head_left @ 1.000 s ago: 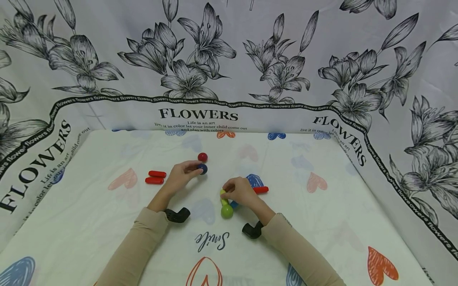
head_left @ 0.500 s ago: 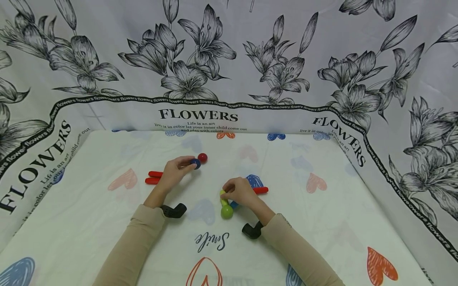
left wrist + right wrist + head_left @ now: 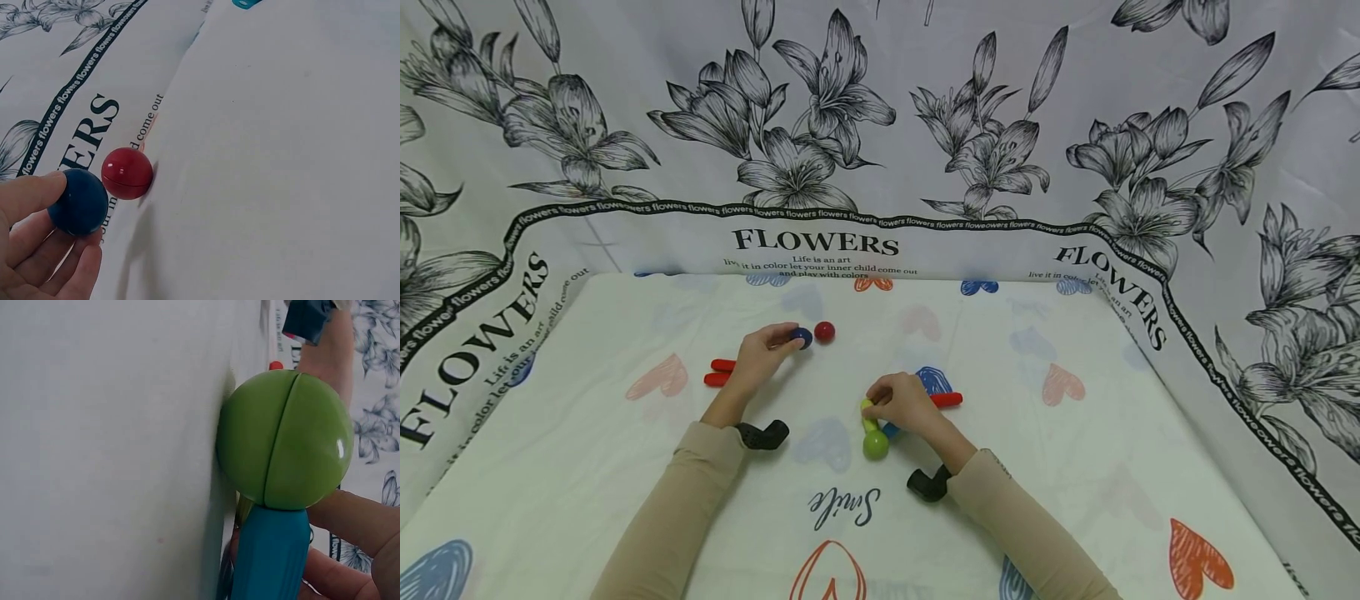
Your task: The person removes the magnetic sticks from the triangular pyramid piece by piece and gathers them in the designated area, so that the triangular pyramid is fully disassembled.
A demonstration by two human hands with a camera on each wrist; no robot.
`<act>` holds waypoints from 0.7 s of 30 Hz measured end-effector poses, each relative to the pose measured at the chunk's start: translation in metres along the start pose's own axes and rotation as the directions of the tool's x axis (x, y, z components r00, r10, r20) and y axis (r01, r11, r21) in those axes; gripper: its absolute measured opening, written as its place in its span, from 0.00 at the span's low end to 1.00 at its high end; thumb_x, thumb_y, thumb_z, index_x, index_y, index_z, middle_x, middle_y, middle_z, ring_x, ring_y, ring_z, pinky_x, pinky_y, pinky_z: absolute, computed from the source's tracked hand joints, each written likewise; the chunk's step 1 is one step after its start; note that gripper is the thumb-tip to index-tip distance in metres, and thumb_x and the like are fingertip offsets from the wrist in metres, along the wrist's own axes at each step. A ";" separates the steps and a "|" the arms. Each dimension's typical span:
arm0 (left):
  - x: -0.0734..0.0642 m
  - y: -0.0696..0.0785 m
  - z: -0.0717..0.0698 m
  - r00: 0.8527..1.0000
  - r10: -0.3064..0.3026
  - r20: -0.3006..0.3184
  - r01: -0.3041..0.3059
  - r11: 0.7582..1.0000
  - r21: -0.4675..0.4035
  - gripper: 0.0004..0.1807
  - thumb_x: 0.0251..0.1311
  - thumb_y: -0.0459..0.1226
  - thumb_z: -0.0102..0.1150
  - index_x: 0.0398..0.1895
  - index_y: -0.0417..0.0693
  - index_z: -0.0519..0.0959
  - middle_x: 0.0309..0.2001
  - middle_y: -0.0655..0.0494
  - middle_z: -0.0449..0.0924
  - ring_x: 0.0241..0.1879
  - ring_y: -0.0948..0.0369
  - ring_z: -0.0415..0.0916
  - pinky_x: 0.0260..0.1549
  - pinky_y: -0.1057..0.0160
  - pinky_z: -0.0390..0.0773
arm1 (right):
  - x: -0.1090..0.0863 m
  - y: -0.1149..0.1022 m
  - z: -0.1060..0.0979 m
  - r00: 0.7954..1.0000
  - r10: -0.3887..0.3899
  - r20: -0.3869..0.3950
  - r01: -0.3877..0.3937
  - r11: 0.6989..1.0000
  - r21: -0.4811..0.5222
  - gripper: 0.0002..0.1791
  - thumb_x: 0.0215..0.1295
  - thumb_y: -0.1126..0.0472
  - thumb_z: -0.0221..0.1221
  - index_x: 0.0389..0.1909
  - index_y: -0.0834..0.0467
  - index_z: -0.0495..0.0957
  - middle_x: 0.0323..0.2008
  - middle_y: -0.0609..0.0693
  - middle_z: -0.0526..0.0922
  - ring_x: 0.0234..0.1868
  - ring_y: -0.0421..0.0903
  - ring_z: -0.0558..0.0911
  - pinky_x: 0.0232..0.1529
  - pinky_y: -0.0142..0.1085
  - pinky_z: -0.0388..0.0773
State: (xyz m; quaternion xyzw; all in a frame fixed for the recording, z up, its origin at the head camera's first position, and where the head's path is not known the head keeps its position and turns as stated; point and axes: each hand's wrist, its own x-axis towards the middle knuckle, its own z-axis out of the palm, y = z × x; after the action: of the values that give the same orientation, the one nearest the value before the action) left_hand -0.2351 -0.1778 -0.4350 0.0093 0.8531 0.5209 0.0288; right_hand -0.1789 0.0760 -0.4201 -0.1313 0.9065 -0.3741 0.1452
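Observation:
My left hand (image 3: 760, 360) pinches a dark blue ball (image 3: 802, 337) between thumb and fingers. Just right of it a glossy red ball (image 3: 824, 332) rests on the cloth, a narrow gap apart. In the left wrist view the thumb lies on top of the blue ball (image 3: 78, 203). My right hand (image 3: 906, 402) pinches the upper end of a yellow-green rod (image 3: 869, 423), whose lower end meets a green ball (image 3: 876, 445). A blue rod (image 3: 891, 429) lies partly hidden under that hand; the right wrist view has the blue rod (image 3: 272, 556) against the green ball (image 3: 284, 440).
Two red rods (image 3: 718, 379) lie behind the left wrist, partly covered by it. Another red rod (image 3: 947, 400) sticks out right of my right hand. A white printed cloth (image 3: 1000, 500) covers the table, and a flowered curtain (image 3: 880, 242) hangs behind it.
My left hand has carried the blue ball left and slightly away from me, from in front of the red ball to its left side. The right hand has stayed put.

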 end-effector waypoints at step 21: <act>0.025 -0.002 0.007 0.992 -0.078 -0.096 0.081 0.996 0.037 0.24 0.66 0.38 0.56 0.64 0.38 0.71 0.61 0.36 0.75 0.62 0.46 0.73 0.64 0.52 0.73 | 0.001 0.001 0.001 1.000 0.030 0.005 -0.030 0.999 0.014 0.13 0.55 0.59 0.69 0.40 0.59 0.84 0.36 0.52 0.85 0.34 0.40 0.78 0.38 0.29 0.79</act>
State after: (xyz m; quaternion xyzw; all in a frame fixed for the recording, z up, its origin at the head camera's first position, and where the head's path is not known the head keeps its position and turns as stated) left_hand -0.2591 -0.1720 -0.4411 -0.0488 0.8636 0.5017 0.0090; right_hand -0.1797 0.0754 -0.4214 -0.1177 0.9054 -0.3778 0.1537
